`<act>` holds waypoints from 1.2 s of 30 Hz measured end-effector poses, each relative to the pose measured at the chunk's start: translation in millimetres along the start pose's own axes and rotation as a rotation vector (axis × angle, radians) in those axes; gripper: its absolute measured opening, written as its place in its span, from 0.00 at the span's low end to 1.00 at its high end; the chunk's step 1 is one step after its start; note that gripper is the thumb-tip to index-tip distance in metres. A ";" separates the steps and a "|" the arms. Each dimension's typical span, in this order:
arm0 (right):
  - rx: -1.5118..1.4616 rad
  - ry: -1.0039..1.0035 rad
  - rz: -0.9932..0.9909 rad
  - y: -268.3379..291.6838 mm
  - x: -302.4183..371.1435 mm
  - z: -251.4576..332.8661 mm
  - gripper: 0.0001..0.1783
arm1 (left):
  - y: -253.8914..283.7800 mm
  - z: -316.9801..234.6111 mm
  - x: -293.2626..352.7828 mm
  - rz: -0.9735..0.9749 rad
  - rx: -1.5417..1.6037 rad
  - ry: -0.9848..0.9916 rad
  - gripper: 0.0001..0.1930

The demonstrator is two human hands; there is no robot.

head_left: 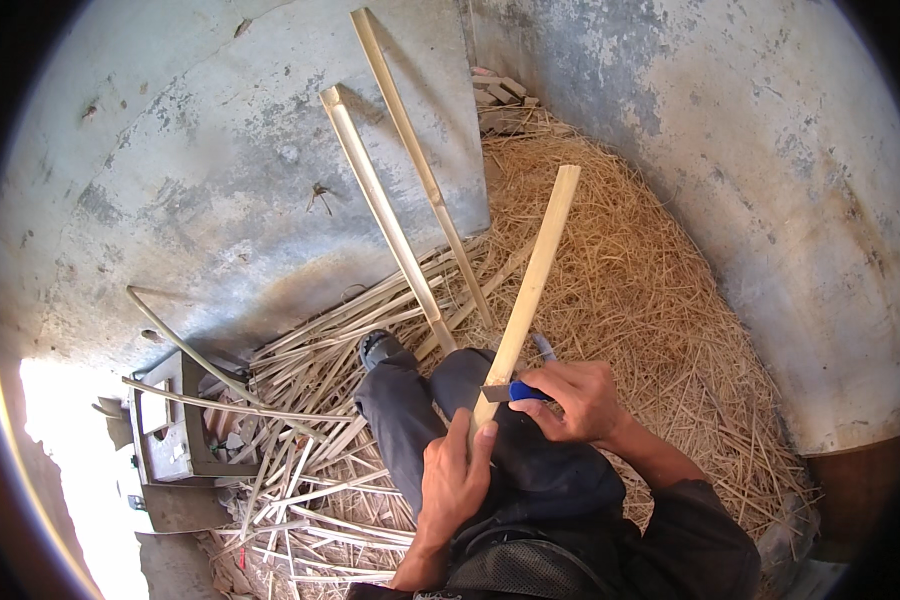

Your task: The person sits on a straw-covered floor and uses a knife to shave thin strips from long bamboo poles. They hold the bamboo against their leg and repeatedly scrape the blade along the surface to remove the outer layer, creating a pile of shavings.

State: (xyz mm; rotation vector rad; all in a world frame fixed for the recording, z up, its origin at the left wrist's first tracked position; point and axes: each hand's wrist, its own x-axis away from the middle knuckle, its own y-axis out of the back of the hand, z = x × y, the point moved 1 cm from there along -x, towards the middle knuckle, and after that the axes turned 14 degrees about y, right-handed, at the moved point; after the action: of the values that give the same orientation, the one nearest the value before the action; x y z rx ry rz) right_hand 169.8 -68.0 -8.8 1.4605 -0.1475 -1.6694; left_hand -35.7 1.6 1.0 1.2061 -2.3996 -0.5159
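Slanting up from the lap, the slat (535, 275) has its far end free, with open room between it and the right wall (770, 170). To its left the room is tighter: two leaning slats (390, 215) stand near, one beside the other, against the left wall (210, 150). The knife (515, 391) lies across the slat, its blade just beyond the left thumb. The left hand (453, 475) pinches the slat's lower part between thumb and fingers; the right hand (570, 400) is curled tight around the knife's blue handle.

Straw-coloured shavings (640, 270) cover the floor ahead and to the right; pale strips (310, 450) lie crisscrossed on the left, up to a worn box (170, 440). Both walls are grey and patchy, and bright light comes in at the far left.

The slat is pale yellow, flat, long and fairly straight, with a squarish far end.
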 end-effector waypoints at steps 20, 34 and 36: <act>0.293 -0.466 -0.192 78.5 -2.2 -149.8 0.26 | 17.2 41.2 39.7 0.231 -0.004 0.217 0.20; 0.240 -0.952 0.437 50.8 110.6 -162.9 0.24 | 27.0 67.5 2.6 0.570 0.700 0.424 0.33; 0.036 -1.025 0.265 28.9 145.3 -167.9 0.25 | 24.3 62.1 -1.7 0.653 0.756 0.403 0.34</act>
State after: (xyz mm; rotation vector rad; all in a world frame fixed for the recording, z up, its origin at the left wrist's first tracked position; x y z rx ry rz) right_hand 339.7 -108.0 -149.2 0.4474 -0.8844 -2.0269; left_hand -82.4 25.5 -40.2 0.5800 -2.4618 0.8113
